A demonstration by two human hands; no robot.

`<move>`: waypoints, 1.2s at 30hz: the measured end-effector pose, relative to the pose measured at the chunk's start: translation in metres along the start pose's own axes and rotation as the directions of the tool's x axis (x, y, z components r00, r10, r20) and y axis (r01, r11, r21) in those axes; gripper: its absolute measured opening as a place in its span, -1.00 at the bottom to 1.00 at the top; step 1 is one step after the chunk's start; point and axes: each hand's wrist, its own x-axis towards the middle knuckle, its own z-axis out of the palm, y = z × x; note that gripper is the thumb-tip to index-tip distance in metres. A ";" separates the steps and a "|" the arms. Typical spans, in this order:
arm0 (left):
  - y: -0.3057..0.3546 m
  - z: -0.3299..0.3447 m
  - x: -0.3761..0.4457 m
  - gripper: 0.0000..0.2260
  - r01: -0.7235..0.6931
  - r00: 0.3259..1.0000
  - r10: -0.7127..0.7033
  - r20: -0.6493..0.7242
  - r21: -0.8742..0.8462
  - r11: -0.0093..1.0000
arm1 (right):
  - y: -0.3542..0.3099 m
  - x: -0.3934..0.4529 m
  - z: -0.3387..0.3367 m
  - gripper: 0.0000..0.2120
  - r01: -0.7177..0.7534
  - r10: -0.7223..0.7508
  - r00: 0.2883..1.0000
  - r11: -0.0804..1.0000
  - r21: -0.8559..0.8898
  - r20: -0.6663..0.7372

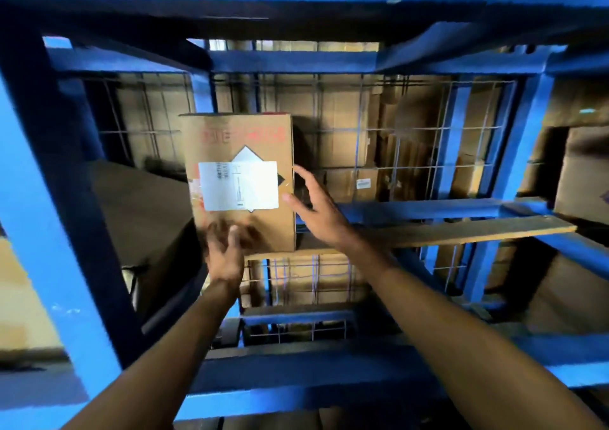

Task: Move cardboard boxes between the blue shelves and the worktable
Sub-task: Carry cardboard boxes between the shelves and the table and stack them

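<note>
A cardboard box (244, 139) with red print and a white label stands upright on a wooden shelf board (461, 230) inside the blue shelf frame (49, 199). My left hand (227, 251) is blurred at the box's lower front edge, fingers spread and relaxed; whether it touches the box is unclear. My right hand (316, 205) hovers just off the box's right side, fingers straight and spread, holding nothing.
A wire mesh panel (412, 139) closes the back of the shelf, with more cardboard boxes behind it. A dark box (141, 205) sits to the left of the labelled one. Blue crossbeams (296, 363) run below my arms. Another box (583, 172) stands at far right.
</note>
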 end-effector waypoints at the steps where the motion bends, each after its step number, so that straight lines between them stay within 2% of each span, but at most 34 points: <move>1: 0.011 0.001 -0.005 -0.46 0.028 1.000 -0.028 0.003 -0.032 0.999 | -0.002 0.012 0.003 -0.37 0.043 -0.043 0.999 0.999 -0.027 -0.008; 5: 0.016 0.002 0.007 -0.50 0.242 0.967 -0.251 -0.031 -0.176 0.954 | -0.012 0.054 0.014 -0.36 0.206 -0.222 0.975 0.933 -0.294 -0.024; 9: 0.009 -0.002 0.024 -0.34 0.434 0.895 -0.444 0.035 -0.288 0.853 | -0.031 0.091 0.021 -0.45 0.315 -0.378 0.924 0.836 -0.448 -0.055; 12: 0.011 0.004 0.026 -0.41 0.455 0.885 -0.454 0.102 -0.394 0.799 | -0.048 0.120 0.024 -0.39 0.358 -0.382 0.922 0.768 -0.532 0.069; 15: 0.007 0.009 0.032 -0.41 0.449 0.882 -0.457 0.113 -0.492 0.746 | -0.053 0.144 0.028 -0.29 0.323 -0.280 0.945 0.730 -0.602 0.169; 17: 0.006 0.011 0.036 -0.39 0.477 0.869 -0.472 0.152 -0.517 0.711 | -0.050 0.152 0.027 -0.24 0.295 -0.247 0.954 0.680 -0.671 0.170; 19: 0.006 0.013 0.040 -0.44 0.497 0.856 -0.484 0.180 -0.540 0.679 | -0.046 0.154 0.022 -0.22 0.297 -0.285 0.947 0.607 -0.737 0.147; 22: 0.007 0.016 0.038 -0.52 0.482 0.867 -0.468 0.173 -0.530 0.697 | -0.045 0.151 0.011 -0.26 0.289 -0.350 0.932 0.559 -0.777 0.094; 28: 0.021 0.032 0.031 -0.53 0.418 0.905 -0.387 0.180 -0.558 0.717 | -0.034 0.129 -0.036 -0.23 0.164 -0.318 0.946 0.642 -0.749 -0.065; 30: 0.029 0.039 0.029 -0.39 0.370 0.925 -0.346 0.155 -0.561 0.740 | -0.021 0.116 -0.059 -0.25 0.103 -0.284 0.948 0.698 -0.708 -0.143; 32: 0.034 0.046 0.028 -0.17 0.338 0.933 -0.342 0.108 -0.588 0.735 | -0.001 0.101 -0.084 -0.27 0.065 -0.249 0.939 0.806 -0.588 -0.238; 33: 0.039 0.052 0.027 -0.17 0.311 0.941 -0.327 0.088 -0.609 0.729 | 0.009 0.092 -0.096 -0.28 0.048 -0.227 0.931 0.852 -0.522 -0.284; 36: 0.052 0.071 0.024 -0.36 0.166 0.976 -0.216 -0.004 -0.621 0.766 | 0.039 0.064 -0.125 -0.31 -0.007 -0.125 0.923 0.939 -0.343 -0.363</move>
